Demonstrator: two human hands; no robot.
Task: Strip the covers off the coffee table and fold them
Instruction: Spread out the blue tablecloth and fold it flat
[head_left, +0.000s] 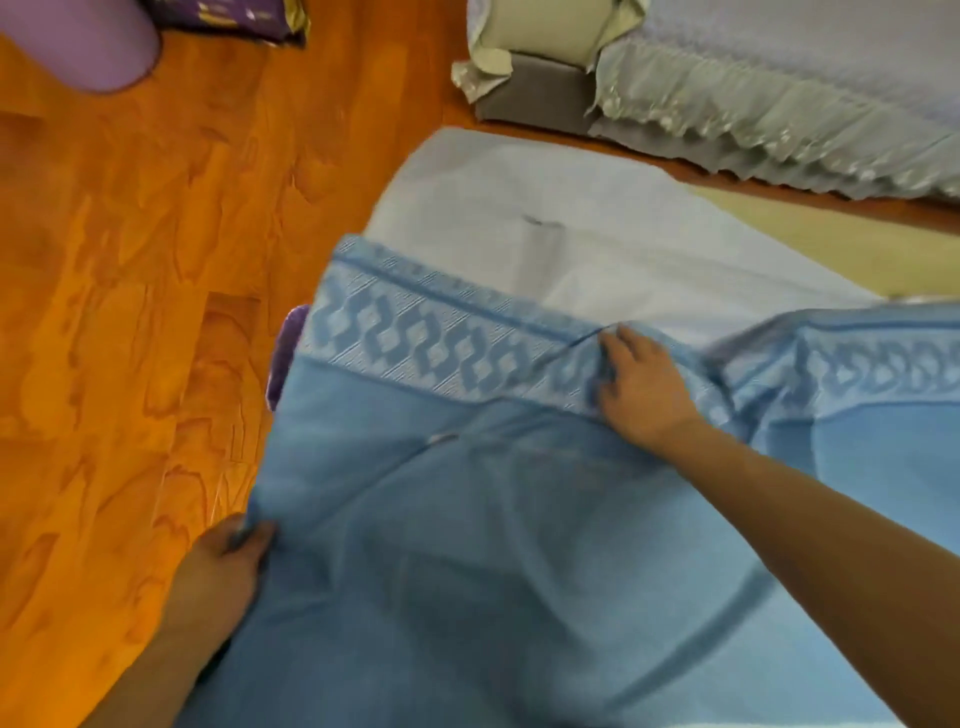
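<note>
Blue cover (467, 571) fills the lower centre and right of the view, spread out and held up in front of the person, patterned woven border band running across its upper part. Left hand (223, 577) at the cover's left edge, low in the frame, fingers curled closed and pinching the fabric edge. Right hand (641, 387) reaches in from the lower right and sits on the border band near the middle, fingers bent and bunching the cloth into a small fold; grip looks partly closed, thumb hidden. So the cover stretches between the two hands, left one low at the side edge, right one higher on the band. Beyond the band lies a white cover (545, 228) flat over the coffee table, touching the blue one where they overlap. Orange wooden floor (130, 260) to the left. Sofa with grey frilled throw (753, 119) at top right, well apart from both hands. Frame is motion-blurred.
</note>
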